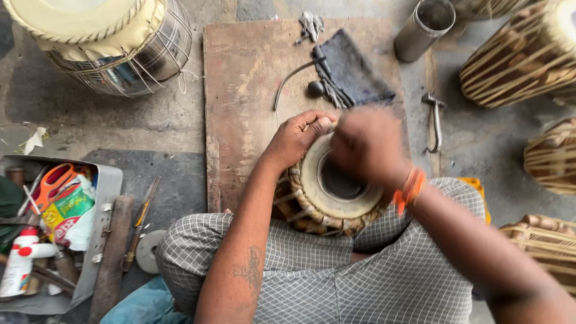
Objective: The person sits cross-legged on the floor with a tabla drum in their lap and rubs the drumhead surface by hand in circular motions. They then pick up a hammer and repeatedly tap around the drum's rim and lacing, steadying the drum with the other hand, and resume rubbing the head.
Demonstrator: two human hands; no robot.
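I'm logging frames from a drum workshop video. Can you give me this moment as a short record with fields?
setting: person seated on a grey floor, wooden board in front
left hand: grips the far rim of a small drum held in the lap
right hand: over the drumhead, motion-blurred; grip unclear
on the board: dark cloth, thin dark tools
left side: tray of tools, metal-bodied drum
right side: metal cylinder, hooked metal tool, strapped wooden drums
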